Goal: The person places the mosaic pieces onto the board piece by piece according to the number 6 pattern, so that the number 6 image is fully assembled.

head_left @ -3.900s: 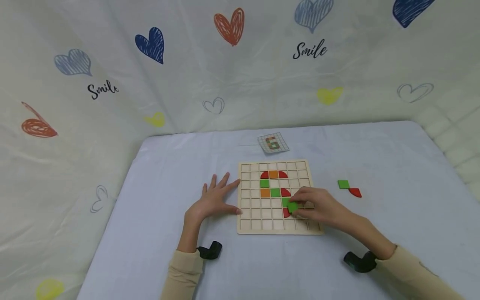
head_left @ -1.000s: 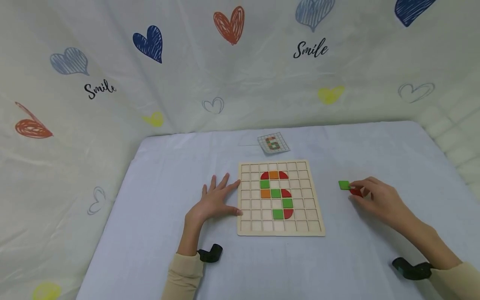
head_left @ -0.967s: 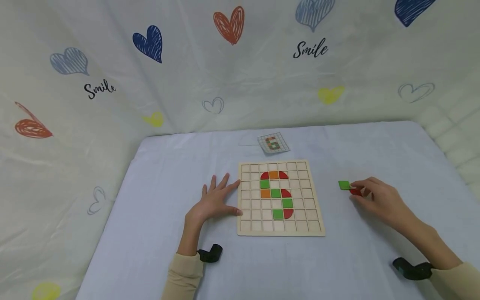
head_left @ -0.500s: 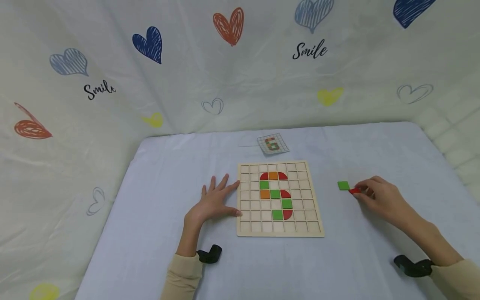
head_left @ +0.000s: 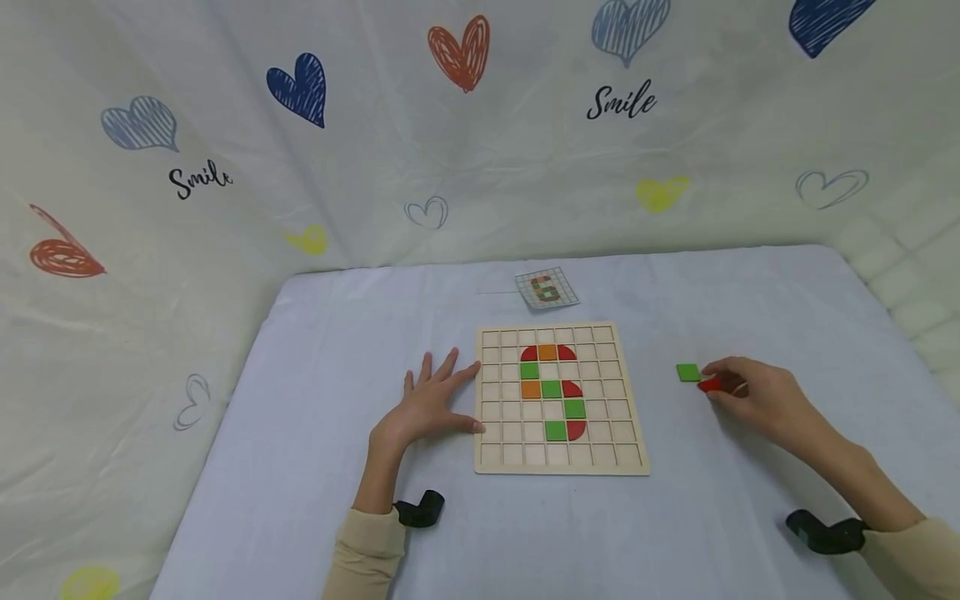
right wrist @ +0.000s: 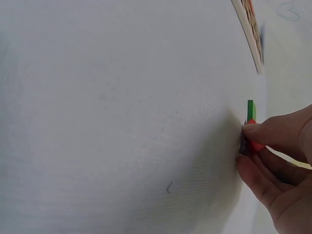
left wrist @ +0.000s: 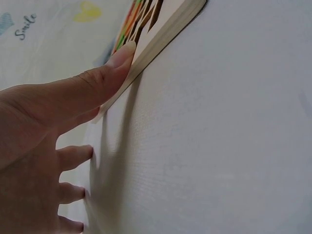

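A wooden grid board lies mid-table, with red, orange and green tiles set in some of its squares. Against its left edge rests my left hand, fingers spread; in the left wrist view the thumb touches the board's rim. To the right of the board, my right hand pinches a red quarter-round tile between thumb and fingers. The right wrist view shows this red tile tilted up, partly covered by the fingers. Just beside it a green square tile lies on the cloth.
Behind the board lies a small pattern card with a printed grid. White cloth covers the table. A hanging sheet with hearts stands at the back.
Earlier, my right hand held a green tile over the board; that tile now sits in the lower row. The right hand has moved right and tilted up the red tile. The left hand stays put.
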### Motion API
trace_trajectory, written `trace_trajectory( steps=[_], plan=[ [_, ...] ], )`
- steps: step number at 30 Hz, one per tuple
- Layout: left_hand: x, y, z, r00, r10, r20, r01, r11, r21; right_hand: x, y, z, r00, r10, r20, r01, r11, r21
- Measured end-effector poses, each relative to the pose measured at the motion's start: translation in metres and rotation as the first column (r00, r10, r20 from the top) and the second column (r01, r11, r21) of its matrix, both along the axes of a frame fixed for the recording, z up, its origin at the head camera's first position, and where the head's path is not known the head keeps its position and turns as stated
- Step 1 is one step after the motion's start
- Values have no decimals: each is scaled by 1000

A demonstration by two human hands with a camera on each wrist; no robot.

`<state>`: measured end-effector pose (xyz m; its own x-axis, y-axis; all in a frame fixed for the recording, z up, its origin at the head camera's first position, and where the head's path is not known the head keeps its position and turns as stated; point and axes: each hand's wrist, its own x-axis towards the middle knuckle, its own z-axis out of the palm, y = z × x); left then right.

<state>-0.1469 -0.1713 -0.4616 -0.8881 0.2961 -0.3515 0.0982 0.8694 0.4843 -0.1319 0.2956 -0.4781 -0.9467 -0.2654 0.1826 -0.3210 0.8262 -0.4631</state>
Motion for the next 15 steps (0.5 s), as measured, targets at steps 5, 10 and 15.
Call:
trace_trajectory(
  steps=[5,10,15],
  plan=[
    [1,0,0,1000,-1,0,1,1000,3,1,-1,3,999,31,-22,-31,999,19],
    [1,0,0,1000,4,8,-4,1000,5,1,-3,4,998,47,-40,-46,998,37],
    [0,0,0,1000,1,5,-1,1000,13,2,-7,8,998,58,-16,-57,998,32]
  ],
)
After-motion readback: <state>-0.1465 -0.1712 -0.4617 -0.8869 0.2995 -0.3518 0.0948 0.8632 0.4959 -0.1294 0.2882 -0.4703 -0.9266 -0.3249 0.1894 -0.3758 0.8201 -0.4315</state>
